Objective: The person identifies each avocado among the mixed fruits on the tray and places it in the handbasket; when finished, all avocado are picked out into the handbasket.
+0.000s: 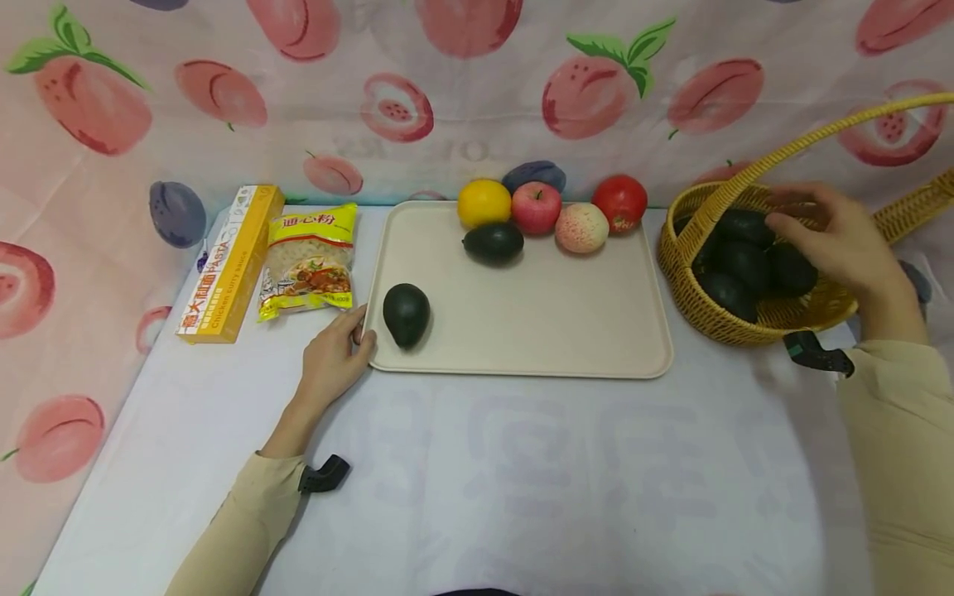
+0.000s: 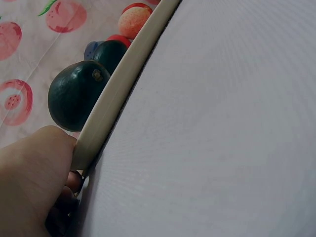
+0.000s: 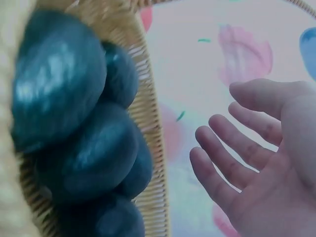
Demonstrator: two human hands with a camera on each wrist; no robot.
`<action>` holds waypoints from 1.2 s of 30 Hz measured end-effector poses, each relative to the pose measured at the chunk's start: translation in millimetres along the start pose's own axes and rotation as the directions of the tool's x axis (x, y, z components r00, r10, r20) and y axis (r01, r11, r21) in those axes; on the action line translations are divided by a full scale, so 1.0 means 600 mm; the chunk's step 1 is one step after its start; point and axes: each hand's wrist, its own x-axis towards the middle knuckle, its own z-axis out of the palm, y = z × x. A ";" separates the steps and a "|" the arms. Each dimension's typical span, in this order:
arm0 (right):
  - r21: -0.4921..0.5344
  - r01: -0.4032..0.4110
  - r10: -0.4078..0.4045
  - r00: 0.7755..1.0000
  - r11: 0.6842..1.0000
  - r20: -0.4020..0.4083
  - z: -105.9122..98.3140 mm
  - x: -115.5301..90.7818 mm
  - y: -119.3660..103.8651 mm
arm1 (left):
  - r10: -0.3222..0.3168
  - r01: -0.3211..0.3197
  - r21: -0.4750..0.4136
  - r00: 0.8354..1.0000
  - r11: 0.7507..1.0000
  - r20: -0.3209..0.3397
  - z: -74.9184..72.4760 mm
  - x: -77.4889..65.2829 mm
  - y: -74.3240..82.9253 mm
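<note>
My left hand (image 1: 333, 358) pinches the left rim of a beige tray (image 1: 522, 356), thumb at the upper side and fingertips lower down, partly hidden. One dark green avocado (image 1: 407, 315) lies on the tray near that hand. Another dark avocado (image 1: 493, 243) lies toward the back, by the fruits. My right hand (image 1: 838, 236) is over the wicker basket (image 1: 693, 302), which holds several dark avocados (image 1: 744, 265). In the right wrist view, the right fingers (image 3: 237, 143) are spread and slightly bent, apart from the avocados, with nothing in the hand.
Along the tray's back edge are a yellow lemon (image 1: 484, 204), a pink-red apple (image 1: 536, 208), a speckled peach (image 1: 581, 228) and a red tomato-like fruit (image 1: 620, 203). To the left lie a pasta bag (image 1: 309, 261) and a yellow-orange pasta box (image 1: 231, 265). The basket's tall handle (image 1: 790, 153) arches beside my right hand.
</note>
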 end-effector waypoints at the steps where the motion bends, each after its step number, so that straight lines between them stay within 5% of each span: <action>1: -0.001 0.000 0.000 1.000 1.000 -0.012 0.001 -0.004 -0.004 | 0.001 -0.001 -0.001 1.000 1.000 -0.001 0.000 0.000 0.000; 13: 0.184 0.113 -0.085 0.984 0.976 -0.155 0.033 -0.043 -0.044 | -0.007 0.007 -0.004 1.000 1.000 -0.003 0.000 -0.002 0.001; 19: 0.362 0.224 -0.161 0.967 0.905 -0.198 0.051 -0.057 -0.059 | -0.003 0.003 -0.006 1.000 1.000 0.002 -0.001 -0.001 0.001; 28: 0.384 0.392 -0.383 0.918 0.836 -0.103 0.091 -0.066 -0.071 | -0.001 0.001 -0.002 1.000 1.000 0.000 -0.001 -0.002 0.002; 36: 0.238 0.387 -0.402 0.916 0.891 0.014 0.127 -0.071 -0.089 | 0.007 -0.007 0.000 1.000 1.000 -0.006 -0.002 -0.001 0.001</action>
